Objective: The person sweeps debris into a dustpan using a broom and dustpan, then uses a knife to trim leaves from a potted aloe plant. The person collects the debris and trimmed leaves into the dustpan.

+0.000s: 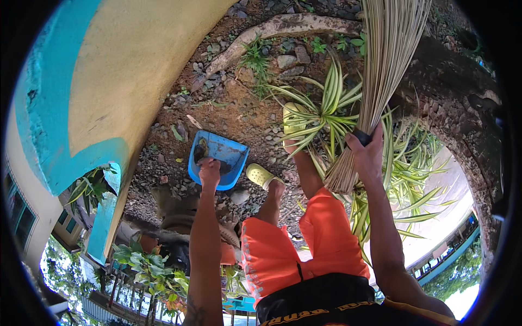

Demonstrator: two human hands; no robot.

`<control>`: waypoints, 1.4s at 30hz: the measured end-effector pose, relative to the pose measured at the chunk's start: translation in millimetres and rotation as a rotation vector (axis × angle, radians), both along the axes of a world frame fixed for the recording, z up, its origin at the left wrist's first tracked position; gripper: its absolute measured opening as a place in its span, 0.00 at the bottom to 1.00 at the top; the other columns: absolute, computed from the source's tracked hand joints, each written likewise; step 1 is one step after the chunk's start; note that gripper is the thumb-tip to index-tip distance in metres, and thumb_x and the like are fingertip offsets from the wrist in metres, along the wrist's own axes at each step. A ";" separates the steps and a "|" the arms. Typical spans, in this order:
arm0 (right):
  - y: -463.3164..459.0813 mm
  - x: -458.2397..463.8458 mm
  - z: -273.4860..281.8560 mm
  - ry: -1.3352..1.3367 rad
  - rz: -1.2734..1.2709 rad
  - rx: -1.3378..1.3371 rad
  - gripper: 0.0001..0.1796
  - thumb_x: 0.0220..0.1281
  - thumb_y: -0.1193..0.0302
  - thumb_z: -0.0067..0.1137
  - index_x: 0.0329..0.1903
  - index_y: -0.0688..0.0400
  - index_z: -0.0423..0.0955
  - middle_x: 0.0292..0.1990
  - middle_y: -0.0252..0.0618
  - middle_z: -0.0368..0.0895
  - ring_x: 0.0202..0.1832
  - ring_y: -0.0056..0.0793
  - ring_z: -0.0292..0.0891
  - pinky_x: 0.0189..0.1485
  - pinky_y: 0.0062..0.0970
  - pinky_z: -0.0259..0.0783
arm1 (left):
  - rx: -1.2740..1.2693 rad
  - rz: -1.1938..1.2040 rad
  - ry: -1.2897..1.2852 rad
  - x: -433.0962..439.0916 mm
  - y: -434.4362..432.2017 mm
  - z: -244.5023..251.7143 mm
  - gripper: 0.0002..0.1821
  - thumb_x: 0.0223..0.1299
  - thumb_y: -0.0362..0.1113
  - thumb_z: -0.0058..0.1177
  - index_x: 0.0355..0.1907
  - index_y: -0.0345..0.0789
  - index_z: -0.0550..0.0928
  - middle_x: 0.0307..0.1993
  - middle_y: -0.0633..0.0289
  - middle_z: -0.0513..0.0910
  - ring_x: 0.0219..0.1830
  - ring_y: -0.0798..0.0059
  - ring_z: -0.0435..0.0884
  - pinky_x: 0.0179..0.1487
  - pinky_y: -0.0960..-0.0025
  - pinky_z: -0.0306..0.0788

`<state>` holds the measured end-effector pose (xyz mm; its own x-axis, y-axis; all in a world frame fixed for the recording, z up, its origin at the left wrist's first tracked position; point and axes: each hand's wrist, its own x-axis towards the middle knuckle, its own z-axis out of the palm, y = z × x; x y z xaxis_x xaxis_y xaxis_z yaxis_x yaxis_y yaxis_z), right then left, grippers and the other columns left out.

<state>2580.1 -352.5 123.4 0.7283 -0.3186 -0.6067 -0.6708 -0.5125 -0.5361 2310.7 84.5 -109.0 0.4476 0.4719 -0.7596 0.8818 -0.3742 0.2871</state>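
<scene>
My left hand point(209, 174) is closed at the near side of a blue plastic dustpan point(237, 157), its fingers hiding the grip. Dark debris and a withered leaf point(201, 150) lie inside the pan. My right hand point(370, 159) grips a stick broom point(387, 61) of thin stiff ribs around its dark binding point(362, 137). The broom's long spread ribs point away from me, and its short butt end comes back towards my knee. Variegated spider-like plants point(326, 110) stand beside and below the broom.
A yellow and turquoise wall point(118, 73) curves along the left. A thick root point(285, 25) crosses the stony soil ahead, with loose stones point(286, 61) near it. A tree trunk point(452, 81) rises at the right. My yellow clogs point(261, 176) stand on gravel; potted plants point(151, 265) are at lower left.
</scene>
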 end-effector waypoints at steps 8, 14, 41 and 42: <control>11.0 -31.7 -110.8 -0.002 0.178 -0.221 0.52 0.64 0.76 0.65 0.85 0.56 0.43 0.54 0.46 0.79 0.47 0.30 0.78 0.52 0.28 0.75 | 0.472 -0.194 0.161 45.4 145.6 -134.1 0.28 0.68 0.53 0.60 0.59 0.33 0.81 0.52 0.40 0.86 0.57 0.40 0.84 0.60 0.46 0.75; 8.8 -26.0 -133.7 -0.038 0.094 -0.045 0.51 0.66 0.80 0.61 0.85 0.53 0.42 0.62 0.48 0.75 0.57 0.32 0.76 0.63 0.30 0.71 | 0.577 0.036 0.061 42.9 195.2 -236.2 0.49 0.62 0.59 0.65 0.76 0.32 0.61 0.67 0.35 0.73 0.61 0.35 0.79 0.67 0.43 0.71; 90.4 -37.9 -30.4 0.177 0.470 0.274 0.33 0.63 0.75 0.67 0.69 0.70 0.69 0.53 0.50 0.84 0.51 0.39 0.85 0.58 0.34 0.79 | 0.356 -0.604 0.320 219.1 51.5 -220.5 0.23 0.73 0.43 0.49 0.62 0.31 0.76 0.55 0.37 0.84 0.59 0.37 0.83 0.60 0.44 0.79; 97.0 -40.5 -29.6 0.177 0.600 0.359 0.31 0.64 0.75 0.66 0.68 0.71 0.69 0.51 0.51 0.85 0.49 0.40 0.86 0.56 0.34 0.80 | 0.316 -0.633 0.360 215.2 54.4 -219.6 0.23 0.73 0.43 0.50 0.63 0.31 0.78 0.55 0.37 0.84 0.59 0.37 0.83 0.60 0.45 0.79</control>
<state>2539.6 -255.5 93.9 0.5962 0.3467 -0.7241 -0.4219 -0.6321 -0.6500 2525.9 138.9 -328.6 0.4556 0.4271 -0.7810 0.4925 -0.8518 -0.1784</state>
